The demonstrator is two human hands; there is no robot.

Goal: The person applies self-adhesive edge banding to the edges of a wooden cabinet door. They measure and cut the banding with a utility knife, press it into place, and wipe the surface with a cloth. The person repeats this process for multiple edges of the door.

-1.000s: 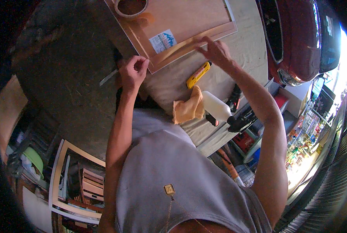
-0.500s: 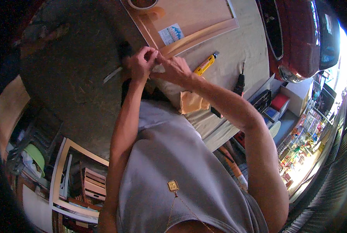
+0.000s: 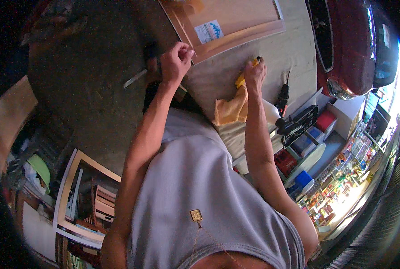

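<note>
My left hand is closed in a pinch at the near left corner of a flat framed wooden panel. Whatever its fingertips hold is too small to make out. Brown tape-like strips run along the panel's edges, and a white and blue label is stuck on it. To the right, my right hand has its fingers wrapped round a yellow utility knife, covering most of its middle. Just below the knife lies a crumpled orange-tan cloth, partly beside my right wrist.
A black-handled tool with a thin shaft lies right of my right hand on the cloth-covered table. A white bottle stands beside my right forearm. Beyond the table are a dark red car and bins. A pale frame leans at lower left.
My right hand has left the panel's corner beside my left hand, moved right, and taken hold of the utility knife. My left hand stays at the corner. The view has shifted slightly.
</note>
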